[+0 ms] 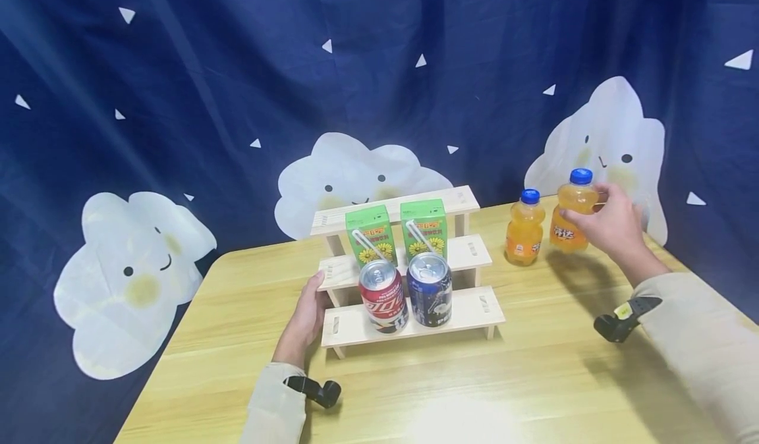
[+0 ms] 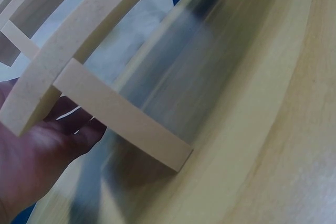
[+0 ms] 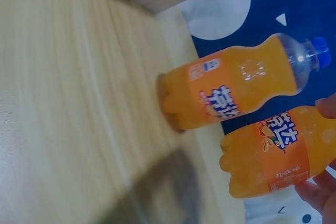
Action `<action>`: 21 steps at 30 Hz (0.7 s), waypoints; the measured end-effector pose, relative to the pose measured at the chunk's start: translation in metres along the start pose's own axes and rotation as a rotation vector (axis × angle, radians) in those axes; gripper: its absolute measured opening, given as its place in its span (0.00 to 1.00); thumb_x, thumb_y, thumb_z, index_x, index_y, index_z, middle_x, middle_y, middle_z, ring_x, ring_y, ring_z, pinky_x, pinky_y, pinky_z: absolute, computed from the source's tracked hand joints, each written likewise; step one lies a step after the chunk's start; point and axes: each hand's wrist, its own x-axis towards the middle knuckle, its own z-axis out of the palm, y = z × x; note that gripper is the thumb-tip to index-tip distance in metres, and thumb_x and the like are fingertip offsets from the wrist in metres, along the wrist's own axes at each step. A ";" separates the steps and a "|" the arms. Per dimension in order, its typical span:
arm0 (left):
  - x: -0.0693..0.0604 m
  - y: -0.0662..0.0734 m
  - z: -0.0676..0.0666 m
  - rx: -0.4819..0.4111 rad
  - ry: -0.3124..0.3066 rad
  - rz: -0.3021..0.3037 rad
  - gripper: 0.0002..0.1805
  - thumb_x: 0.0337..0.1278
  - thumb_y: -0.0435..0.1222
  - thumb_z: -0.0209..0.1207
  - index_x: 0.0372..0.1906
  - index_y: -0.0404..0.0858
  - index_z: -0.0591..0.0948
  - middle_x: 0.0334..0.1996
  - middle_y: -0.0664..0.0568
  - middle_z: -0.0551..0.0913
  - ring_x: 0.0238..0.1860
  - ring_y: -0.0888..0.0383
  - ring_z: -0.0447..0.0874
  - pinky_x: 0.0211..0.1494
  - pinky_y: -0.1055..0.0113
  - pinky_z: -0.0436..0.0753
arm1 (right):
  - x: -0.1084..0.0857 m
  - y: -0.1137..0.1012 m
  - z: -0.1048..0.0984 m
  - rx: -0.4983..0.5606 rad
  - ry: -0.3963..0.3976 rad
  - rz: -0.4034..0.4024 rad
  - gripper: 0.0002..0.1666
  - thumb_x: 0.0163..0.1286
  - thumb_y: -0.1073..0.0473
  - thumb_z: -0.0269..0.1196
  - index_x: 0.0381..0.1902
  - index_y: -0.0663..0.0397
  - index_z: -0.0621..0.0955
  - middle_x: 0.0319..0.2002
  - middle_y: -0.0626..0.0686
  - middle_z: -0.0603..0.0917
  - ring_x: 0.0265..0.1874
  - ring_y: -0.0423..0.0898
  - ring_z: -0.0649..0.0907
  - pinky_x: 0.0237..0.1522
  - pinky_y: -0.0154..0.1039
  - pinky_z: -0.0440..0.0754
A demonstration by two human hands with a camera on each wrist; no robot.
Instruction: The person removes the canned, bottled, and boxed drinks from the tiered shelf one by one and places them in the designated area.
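Note:
A three-tier wooden stand [image 1: 474, 302] is on the table. My left hand [image 1: 307, 315] grips the left end of its middle shelf; in the left wrist view the fingers [image 2: 84, 132] reach beneath the board. With my right hand [image 1: 617, 226] I hold an orange soda bottle [image 1: 570, 233] by its upper part, upright and a little off the table. A second orange soda bottle [image 3: 231, 90] stands just left of it. On the lowest shelf are a red can [image 1: 384, 302] and a dark blue can [image 1: 429, 296]. Two green drink cartons [image 1: 369, 223] with straws occupy the middle shelf.
The light wooden table [image 1: 237, 305] ends at the back against a dark blue curtain [image 1: 225, 55] printed with clouds and triangles. The stand's top shelf [image 1: 409, 203] rises behind the cartons. Each wrist wears a black camera [image 1: 317, 390].

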 end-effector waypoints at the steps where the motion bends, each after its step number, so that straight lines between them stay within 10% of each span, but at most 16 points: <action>1: 0.000 0.000 0.000 -0.002 -0.001 0.000 0.34 0.69 0.54 0.25 0.71 0.36 0.55 0.64 0.36 0.63 0.61 0.47 0.67 0.64 0.50 0.65 | 0.000 0.001 0.002 0.006 -0.002 0.003 0.55 0.56 0.39 0.66 0.68 0.68 0.59 0.56 0.75 0.71 0.52 0.68 0.74 0.51 0.60 0.69; 21: -0.002 0.000 -0.001 0.026 -0.016 -0.002 0.36 0.68 0.56 0.26 0.72 0.38 0.52 0.67 0.36 0.59 0.66 0.41 0.60 0.67 0.44 0.60 | -0.003 0.018 0.023 0.040 -0.012 0.057 0.51 0.59 0.42 0.65 0.68 0.67 0.58 0.59 0.73 0.69 0.54 0.67 0.71 0.53 0.60 0.69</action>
